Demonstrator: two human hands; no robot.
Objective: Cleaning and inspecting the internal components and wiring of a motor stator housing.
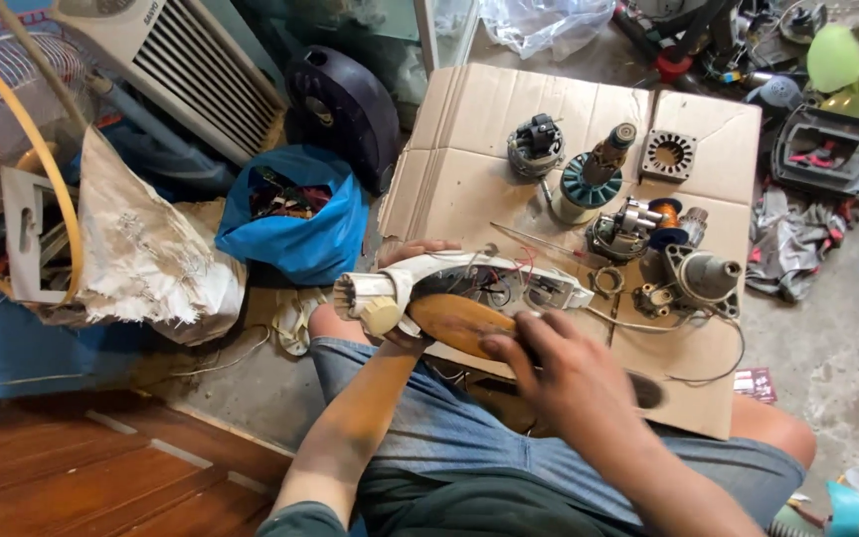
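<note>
The left hand (405,298) is mostly hidden under the white casing (469,283) it grips from below, only fingertips showing past the far edge. The right hand (549,363), blurred, closes on a wooden handle (454,323) pressed against the casing's near side, over the lap and the cardboard sheet's (469,149) edge. Motor parts (589,179) lie beyond.
</note>
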